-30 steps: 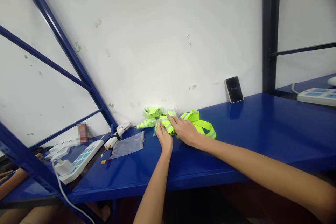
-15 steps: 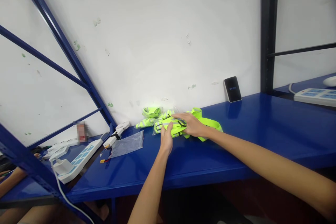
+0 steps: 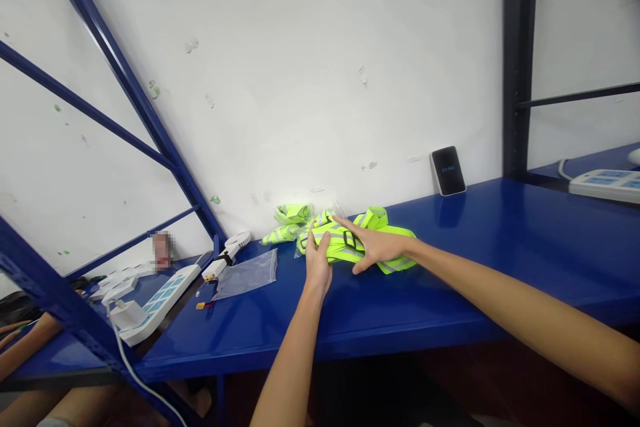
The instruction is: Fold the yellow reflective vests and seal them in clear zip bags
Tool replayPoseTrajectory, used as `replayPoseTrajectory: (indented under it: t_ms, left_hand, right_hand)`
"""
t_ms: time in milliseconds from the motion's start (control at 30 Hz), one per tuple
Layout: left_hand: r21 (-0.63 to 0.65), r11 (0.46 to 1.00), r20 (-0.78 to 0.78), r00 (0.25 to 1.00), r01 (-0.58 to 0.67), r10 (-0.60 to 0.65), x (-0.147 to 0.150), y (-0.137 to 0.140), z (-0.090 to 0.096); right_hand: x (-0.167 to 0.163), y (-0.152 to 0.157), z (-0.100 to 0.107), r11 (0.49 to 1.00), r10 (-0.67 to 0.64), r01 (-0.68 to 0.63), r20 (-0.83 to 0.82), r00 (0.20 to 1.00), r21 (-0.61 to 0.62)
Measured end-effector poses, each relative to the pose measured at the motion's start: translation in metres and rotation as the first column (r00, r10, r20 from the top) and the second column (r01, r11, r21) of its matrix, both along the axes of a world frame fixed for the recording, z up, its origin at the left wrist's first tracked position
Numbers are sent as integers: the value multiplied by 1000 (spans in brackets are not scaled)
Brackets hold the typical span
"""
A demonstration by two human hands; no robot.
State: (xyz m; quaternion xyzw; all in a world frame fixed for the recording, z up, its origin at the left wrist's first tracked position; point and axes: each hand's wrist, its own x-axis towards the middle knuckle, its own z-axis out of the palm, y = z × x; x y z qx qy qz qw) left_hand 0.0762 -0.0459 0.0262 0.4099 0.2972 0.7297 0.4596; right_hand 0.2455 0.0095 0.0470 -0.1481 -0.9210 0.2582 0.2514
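Observation:
A bundle of neon yellow reflective straps with grey stripes and black buckles lies on the blue table. My left hand is closed around the bundle's left end, thumb on top. Over the right part is my right hand, its thumb and fingers spread apart and touching the straps. Loose strap loops come out under and behind this hand. Just behind my left hand, more yellow straps in clear plastic rest against the wall.
A clear zip bag and a small white fan lie to the left. Beyond the blue frame post is a white power strip; another person's arm shows at far left. A phone-like device leans on the wall at right.
My right hand has opened, its thumb now apart from its fingers, and a buckle shows between them. The loose loop at right lies closer in. My left hand keeps its hold.

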Motion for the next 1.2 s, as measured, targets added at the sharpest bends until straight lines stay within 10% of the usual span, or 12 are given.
replayPoseTrajectory:
  t_ms: [333,867,1200]
  left_hand:
    - [-90,995,113,993,35,-24,-1,8,-6]
    - [-214,966,28,989,147,-144,8,8,-10]
    - [172,922,-310,870,-346,384,4,0,-13]
  right_hand:
    - [-12,13,-19,851,-319,341,-123,940,399]
    - [-21,-16,-15,926,-107,189,-254,961,327]
    - [-25,-17,-19,866,-241,322,-243,939,383]
